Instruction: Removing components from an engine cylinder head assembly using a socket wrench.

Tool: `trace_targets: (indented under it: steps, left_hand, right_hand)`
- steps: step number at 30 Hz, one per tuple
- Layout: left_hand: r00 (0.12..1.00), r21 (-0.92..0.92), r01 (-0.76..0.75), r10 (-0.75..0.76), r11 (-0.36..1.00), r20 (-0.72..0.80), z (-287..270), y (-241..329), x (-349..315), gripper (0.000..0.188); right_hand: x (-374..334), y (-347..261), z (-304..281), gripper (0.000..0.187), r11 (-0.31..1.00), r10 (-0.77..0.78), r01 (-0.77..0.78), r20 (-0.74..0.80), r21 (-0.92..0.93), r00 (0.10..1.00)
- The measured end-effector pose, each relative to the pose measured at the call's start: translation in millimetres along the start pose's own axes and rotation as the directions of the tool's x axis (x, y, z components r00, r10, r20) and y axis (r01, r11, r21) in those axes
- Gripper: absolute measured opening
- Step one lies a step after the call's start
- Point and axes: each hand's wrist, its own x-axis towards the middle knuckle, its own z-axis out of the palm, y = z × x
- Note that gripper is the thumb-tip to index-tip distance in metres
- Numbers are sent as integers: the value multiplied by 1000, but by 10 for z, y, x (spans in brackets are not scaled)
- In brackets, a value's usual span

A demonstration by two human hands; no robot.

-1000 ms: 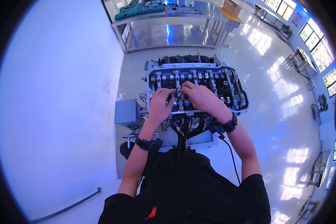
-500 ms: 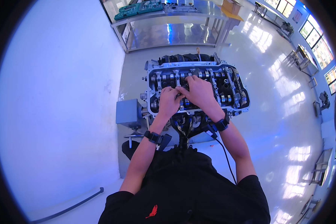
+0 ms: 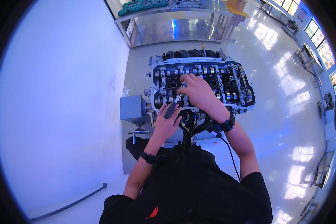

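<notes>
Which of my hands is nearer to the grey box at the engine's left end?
Your left hand. It is to the right of the grey box and a little lower in view, against a black tool handle. Your right hand is farther right, over the open engine.

Green case (image 3: 153, 3) partly beyond top edge

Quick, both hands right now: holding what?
Left hand: holding the dark-handled tool.
Right hand: curled near the tool's metal end; whether its grip is closed cannot be told.
</notes>
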Motion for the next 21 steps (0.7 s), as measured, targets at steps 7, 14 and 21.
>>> trace_targets:
  steps: [7, 14, 21]
  left_hand:
    - [996, 14, 22, -20, 1000, -88, -52, -142, 115, 30]
    - [991, -2, 5, -5, 1000, -136, 11, -236, 562, 28]
    - [993, -67, 15, -22, 998, -112, 171, -156, 703, 29]
  right_hand:
    - [-114, -58, -35, 18, 979, 128, -138, 76, 149, 989]
    - [-124, 76, -30, 26, 979, 66, -82, 93, 184, 993]
    - [-68, 227, 220, 31, 961, 81, -65, -49, 269, 996]
